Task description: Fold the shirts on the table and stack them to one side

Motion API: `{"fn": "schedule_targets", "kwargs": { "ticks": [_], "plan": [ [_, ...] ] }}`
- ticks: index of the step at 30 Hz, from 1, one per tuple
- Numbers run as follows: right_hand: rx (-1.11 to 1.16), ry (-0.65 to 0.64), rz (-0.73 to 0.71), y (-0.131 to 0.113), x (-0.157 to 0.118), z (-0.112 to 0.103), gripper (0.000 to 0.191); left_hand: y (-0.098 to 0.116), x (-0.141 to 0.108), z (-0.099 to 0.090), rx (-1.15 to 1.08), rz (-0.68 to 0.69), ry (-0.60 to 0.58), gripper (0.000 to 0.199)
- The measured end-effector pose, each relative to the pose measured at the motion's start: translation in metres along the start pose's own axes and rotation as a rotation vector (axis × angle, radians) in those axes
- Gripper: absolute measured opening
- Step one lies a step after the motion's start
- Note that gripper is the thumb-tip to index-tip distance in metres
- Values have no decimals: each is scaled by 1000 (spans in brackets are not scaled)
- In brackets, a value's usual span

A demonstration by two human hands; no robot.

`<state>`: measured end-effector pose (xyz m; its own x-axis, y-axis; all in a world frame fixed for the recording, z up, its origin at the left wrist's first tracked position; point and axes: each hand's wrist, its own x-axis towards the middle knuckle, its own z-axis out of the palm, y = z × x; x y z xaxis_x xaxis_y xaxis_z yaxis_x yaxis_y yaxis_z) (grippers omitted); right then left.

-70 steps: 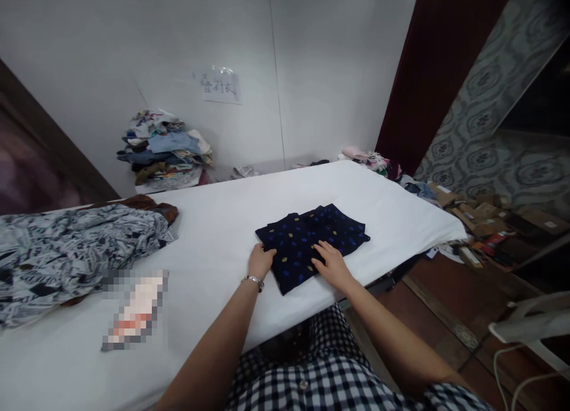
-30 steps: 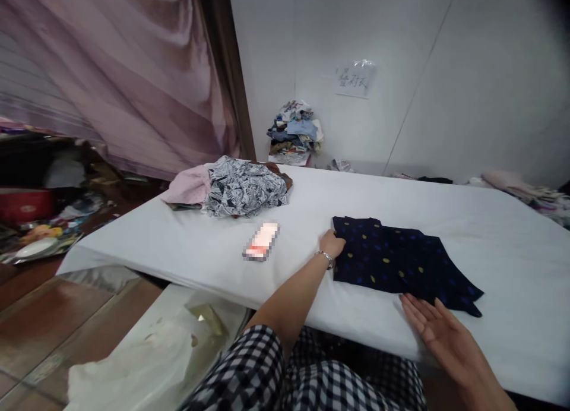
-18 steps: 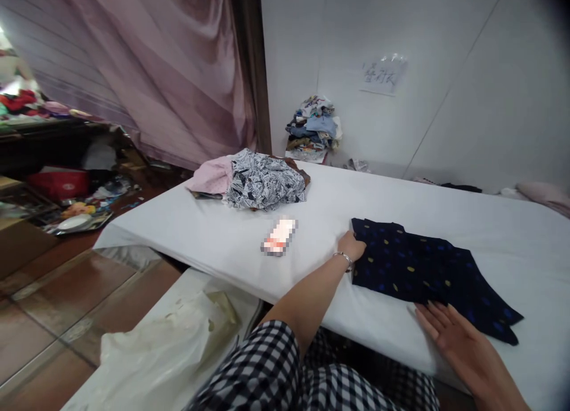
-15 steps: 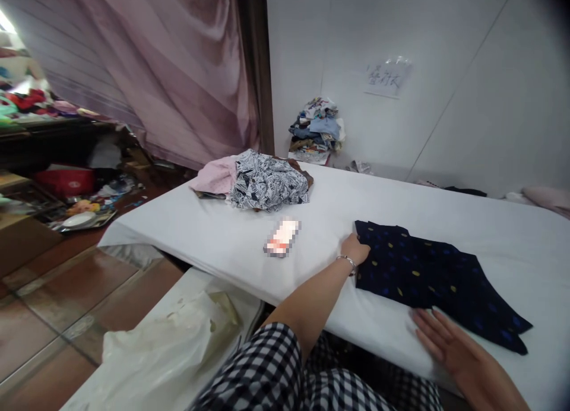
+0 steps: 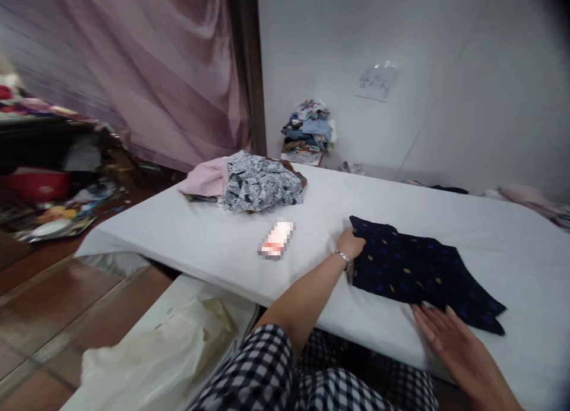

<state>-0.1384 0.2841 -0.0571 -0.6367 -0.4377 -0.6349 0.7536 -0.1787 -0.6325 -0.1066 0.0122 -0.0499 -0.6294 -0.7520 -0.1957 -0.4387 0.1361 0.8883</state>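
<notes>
A dark navy garment [image 5: 414, 268] with yellow and blue spots lies flat on the white-covered table [image 5: 320, 274]. It narrows into two pointed ends at its right; whether it is shorts or a top I cannot tell. My left hand [image 5: 351, 244], with a silver bracelet at the wrist, is closed on the garment's left edge. Along the near edge rests my right hand [image 5: 449, 334], fingers stretched out flat and the tips touching the cloth. A phone [image 5: 276, 240] with a blurred, lit screen lies left of my left hand.
Crumpled clothes [image 5: 262, 182], pink and black-and-white, lie on the table's far left. More clothes are stacked in a pile [image 5: 309, 129] by the wall. A white plastic bag [image 5: 155, 345] sits on a lower surface at the near left. A pink curtain [image 5: 169, 72] hangs behind.
The camera view has turned slightly to the right. My right hand has shifted a little along the garment's near edge and presses flatter there. My left hand keeps its hold.
</notes>
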Motion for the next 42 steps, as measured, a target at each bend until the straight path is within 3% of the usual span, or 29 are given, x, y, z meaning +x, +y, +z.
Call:
{"fn": "schedule_targets", "kwargs": {
  "ticks": [3,8,11,13,15,18,22,29,33,36,39,42],
  "plan": [
    [92,9,-31,0,3,16,23,-1,-3,-9,51,19,-10,47],
    [141,-113,-86,4,7,24,11,-9,3,-31,218,10,-100,44],
    [119,-132,-93,7,5,22,16,2,17,-42,435,100,-85,55],
    [106,-126,-80,7,1,24,19,17,29,-43,600,234,-26,58],
    [100,-119,-62,8,-1,30,20,34,43,-34,696,399,-33,55],
    [101,-124,-53,9,1,42,24,57,69,-9,783,523,-206,54],
    [96,-99,-58,12,10,55,32,72,100,27,851,489,-407,68],
    [-67,-125,-79,16,25,64,33,85,123,68,863,465,-595,81],
    [-83,-58,-116,20,32,71,31,91,127,82,885,444,-625,84],
    [-63,-8,-134,21,35,73,29,94,126,86,903,431,-634,71],
    [-57,-23,-149,21,36,72,30,97,125,85,904,424,-646,51],
    [-80,-81,-129,22,31,67,32,98,127,78,876,439,-625,53]
  ]
}}
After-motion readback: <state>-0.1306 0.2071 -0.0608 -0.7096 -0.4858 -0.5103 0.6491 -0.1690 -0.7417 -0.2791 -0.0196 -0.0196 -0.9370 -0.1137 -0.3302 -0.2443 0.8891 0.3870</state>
